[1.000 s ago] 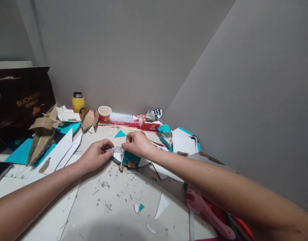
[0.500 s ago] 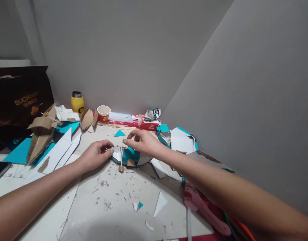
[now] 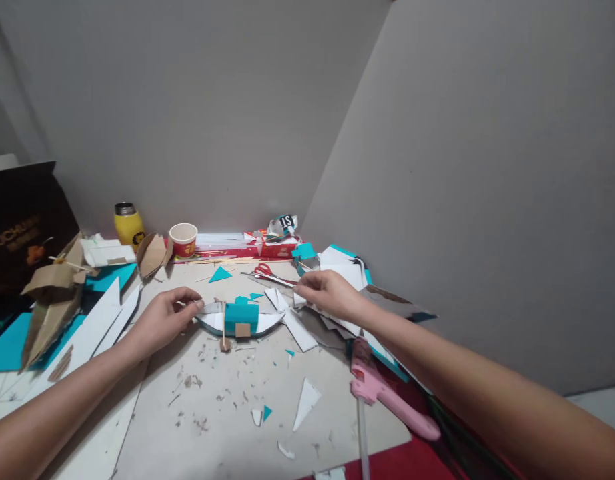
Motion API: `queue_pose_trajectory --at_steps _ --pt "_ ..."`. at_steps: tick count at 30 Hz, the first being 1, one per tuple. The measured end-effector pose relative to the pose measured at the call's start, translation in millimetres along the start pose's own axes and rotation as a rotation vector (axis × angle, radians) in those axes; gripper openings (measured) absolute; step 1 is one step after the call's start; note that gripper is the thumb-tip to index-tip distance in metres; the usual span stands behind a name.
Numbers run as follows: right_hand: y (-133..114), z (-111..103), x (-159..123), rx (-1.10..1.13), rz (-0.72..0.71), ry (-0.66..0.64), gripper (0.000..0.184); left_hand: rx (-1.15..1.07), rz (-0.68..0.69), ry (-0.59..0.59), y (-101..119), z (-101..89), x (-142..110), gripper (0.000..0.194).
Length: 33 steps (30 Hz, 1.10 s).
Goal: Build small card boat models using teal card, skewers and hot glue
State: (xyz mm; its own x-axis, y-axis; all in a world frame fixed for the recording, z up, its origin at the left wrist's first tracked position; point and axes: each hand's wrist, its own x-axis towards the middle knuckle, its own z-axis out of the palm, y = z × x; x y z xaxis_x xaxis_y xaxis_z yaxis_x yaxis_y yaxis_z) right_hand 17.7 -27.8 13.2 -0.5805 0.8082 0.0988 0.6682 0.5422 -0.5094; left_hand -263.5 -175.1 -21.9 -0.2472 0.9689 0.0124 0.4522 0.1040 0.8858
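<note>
A small cardboard model boat (image 3: 271,323), with white insides and a teal cover (image 3: 242,317) over its middle, sits on the table. A thin stick with a brown piece (image 3: 225,345) at its lower end leans against its near side. My left hand (image 3: 172,313) is closed in a pinch on the boat's left tip. To the right of the boat, my right hand (image 3: 330,293) hovers over white cardboard scraps with its fingers bent together. Whatever those fingertips hold, if anything, is hidden. Red-handled scissors (image 3: 263,270) lie just left of them.
A pink glue gun (image 3: 387,390) with a clear stick lies at the right. Brown cardboard boats (image 3: 47,313) and teal sheets are on the left. A yellow bottle (image 3: 128,225) and a paper cup (image 3: 183,241) stand at the back. Small scraps (image 3: 307,402) litter the table.
My right hand has left the stick on the boat and moved right to the scraps, uncovering the boat and scissors. My left hand stays at the boat's tip. The view has turned right.
</note>
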Motion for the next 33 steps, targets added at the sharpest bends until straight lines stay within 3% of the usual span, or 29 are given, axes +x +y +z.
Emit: queue_pose_trajectory --at_steps 9,16,22,33 --pt "13.5 -8.8 100.4 -0.189 0.101 0.291 0.02 0.005 0.013 0.061 26.8 -17.1 4.7 0.032" --pt "13.5 1.3 158.5 -0.357 0.144 0.186 0.025 -0.135 0.017 0.086 25.6 -9.7 4.8 0.028" --pt "19.2 -1.7 166.7 -0.44 0.115 0.096 0.024 -0.127 -0.019 0.08 22.5 -4.8 3.5 0.028" --pt "32.3 -7.2 157.4 -0.409 0.02 0.187 0.021 -0.161 -0.046 0.123 18.2 -4.0 4.2 0.027"
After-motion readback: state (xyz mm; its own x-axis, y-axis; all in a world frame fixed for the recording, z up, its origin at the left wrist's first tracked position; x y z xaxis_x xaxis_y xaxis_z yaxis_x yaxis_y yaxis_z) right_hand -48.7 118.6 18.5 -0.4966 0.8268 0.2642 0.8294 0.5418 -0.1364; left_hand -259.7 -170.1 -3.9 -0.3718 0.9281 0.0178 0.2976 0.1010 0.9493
